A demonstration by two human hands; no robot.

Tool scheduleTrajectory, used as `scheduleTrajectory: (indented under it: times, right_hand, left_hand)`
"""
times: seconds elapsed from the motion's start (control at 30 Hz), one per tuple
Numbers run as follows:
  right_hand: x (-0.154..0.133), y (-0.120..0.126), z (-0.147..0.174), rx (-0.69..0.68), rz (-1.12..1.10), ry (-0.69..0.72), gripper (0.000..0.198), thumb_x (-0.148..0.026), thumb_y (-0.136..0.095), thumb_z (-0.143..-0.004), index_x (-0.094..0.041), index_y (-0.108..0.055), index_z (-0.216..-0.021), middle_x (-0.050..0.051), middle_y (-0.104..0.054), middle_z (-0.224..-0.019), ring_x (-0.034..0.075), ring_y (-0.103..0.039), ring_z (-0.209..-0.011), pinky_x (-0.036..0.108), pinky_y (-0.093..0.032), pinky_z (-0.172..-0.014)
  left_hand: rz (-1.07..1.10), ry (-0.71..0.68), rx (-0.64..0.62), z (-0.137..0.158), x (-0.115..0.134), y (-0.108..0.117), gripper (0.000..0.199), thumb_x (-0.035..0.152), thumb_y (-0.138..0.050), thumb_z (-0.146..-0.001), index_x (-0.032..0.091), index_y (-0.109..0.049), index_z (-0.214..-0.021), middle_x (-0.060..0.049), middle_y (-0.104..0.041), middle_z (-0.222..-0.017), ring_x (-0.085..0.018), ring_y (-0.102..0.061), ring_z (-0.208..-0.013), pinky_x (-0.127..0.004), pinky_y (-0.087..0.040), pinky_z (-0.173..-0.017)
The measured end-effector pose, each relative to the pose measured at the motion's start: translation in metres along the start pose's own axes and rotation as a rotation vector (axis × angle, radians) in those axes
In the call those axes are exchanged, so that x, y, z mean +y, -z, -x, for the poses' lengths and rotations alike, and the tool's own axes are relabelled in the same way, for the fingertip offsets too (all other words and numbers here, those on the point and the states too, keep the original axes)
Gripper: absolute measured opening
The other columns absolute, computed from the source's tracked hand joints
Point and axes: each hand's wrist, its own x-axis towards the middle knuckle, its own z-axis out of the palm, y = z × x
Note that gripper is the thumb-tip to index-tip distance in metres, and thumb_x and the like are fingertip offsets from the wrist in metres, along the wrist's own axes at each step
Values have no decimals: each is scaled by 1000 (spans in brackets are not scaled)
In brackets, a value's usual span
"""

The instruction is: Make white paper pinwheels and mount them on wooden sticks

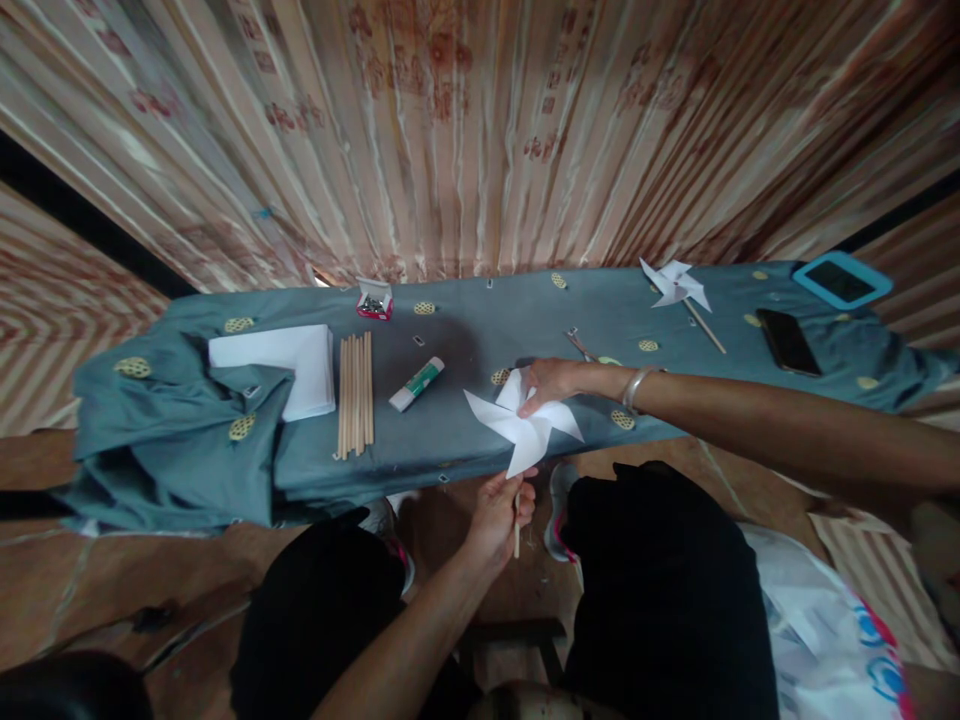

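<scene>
A white paper pinwheel is held over the near edge of the cloth-covered table. Below it, my left hand is closed around its wooden stick, whose lower end pokes out under the fingers. My right hand, with a bangle at the wrist, grips the pinwheel near its middle from the upper right, thumb on top. Some of its fingers are hidden behind the paper. Just beyond the right hand lie scissors, partly covered by it.
Left on the table are folded white paper, several wooden sticks, a glue stick and a small open box of metal pieces. Right are another pinwheel, a phone and a blue-framed tablet.
</scene>
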Motion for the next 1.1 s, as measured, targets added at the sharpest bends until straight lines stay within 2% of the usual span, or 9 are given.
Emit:
scheduleTrajectory:
  times: [0.1,0.23,0.47,0.73,0.93,1.1]
  right_hand:
    - [-3,2,1,-70,74,-9,43,-54,-79,-61,-16,-76,-80,7,-69,-79,23,-64,-75,31,-46,-63]
    - [-4,4,1,-99,149,1,49,-57,-74,-66,-15,-76,-91,9,-72,-88,24,-65,-79,31,-45,-64]
    - [4,3,-6,-161,122,63,52,-58,-71,-68,-14,-76,-95,10,-73,-93,25,-65,-83,30,-46,-66]
    - [1,3,-1,-143,33,37,51,-51,-73,-68,-13,-75,-101,10,-72,-101,25,-66,-88,29,-49,-73]
    - [-2,2,0,-116,22,-20,45,-48,-75,-68,-15,-75,-98,8,-73,-98,25,-67,-89,30,-49,-72]
    - [3,-2,-5,-112,46,-33,46,-52,-75,-67,-18,-75,-98,8,-73,-102,25,-67,-90,30,-49,-74]
  left_hand:
    - [1,5,3,-1,-1,1,27,27,-78,-65,7,-66,-79,3,-53,-51,-2,-36,-37,-19,-13,-42]
    - [1,19,1,-2,-1,2,26,26,-78,-67,7,-66,-80,3,-53,-51,-2,-34,-37,-20,-12,-42]
    - [10,52,-29,-2,0,1,27,26,-79,-66,7,-64,-80,4,-50,-51,0,-31,-36,-19,-9,-42]
    - [8,41,-52,-2,0,1,36,33,-81,-63,7,-64,-81,5,-50,-50,1,-29,-35,-20,-7,-42]
    - [3,39,-38,-3,-2,1,38,35,-81,-62,8,-64,-81,5,-51,-49,0,-30,-34,-20,-8,-42]
    - [-2,34,-30,-3,-2,0,36,35,-80,-64,8,-64,-81,4,-51,-49,0,-30,-34,-21,-8,-42]
